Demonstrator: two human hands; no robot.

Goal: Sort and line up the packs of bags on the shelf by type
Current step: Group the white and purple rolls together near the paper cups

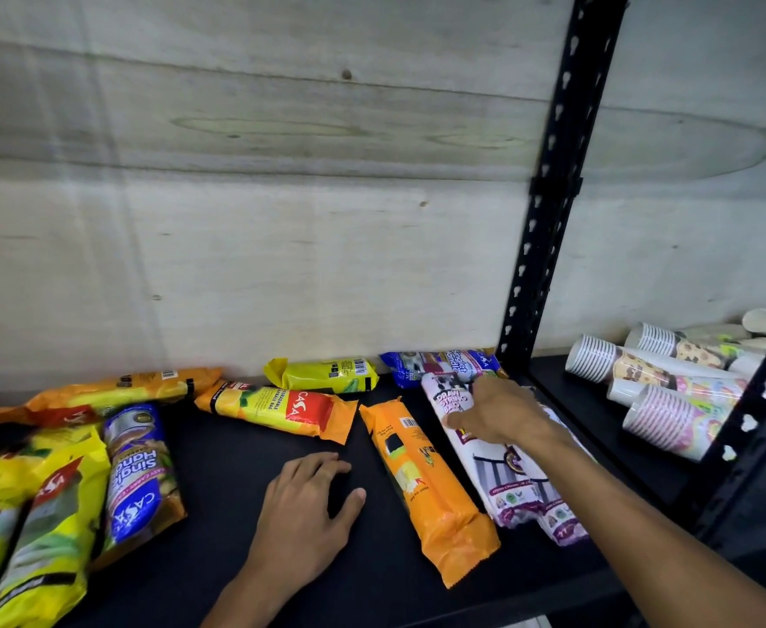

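Note:
Packs of bags lie scattered on a black shelf (236,455). My right hand (494,412) rests palm down on white-and-purple packs (503,482) at the right, fingers spread over the top one. Beside them lies an orange pack (426,487), lengthwise. My left hand (308,505) lies flat on the bare shelf, holding nothing. At the back are an orange-red pack (281,412), a small yellow pack (326,376) and a blue pack (421,364). On the left lie a blue pack (138,478), yellow packs (41,537) and a long orange pack (118,392).
A plywood wall (281,219) backs the shelf. A black perforated upright (548,197) divides it from the right bay, where stacks of paper cups (671,387) lie on their sides. Another black upright (752,423) stands at the front right.

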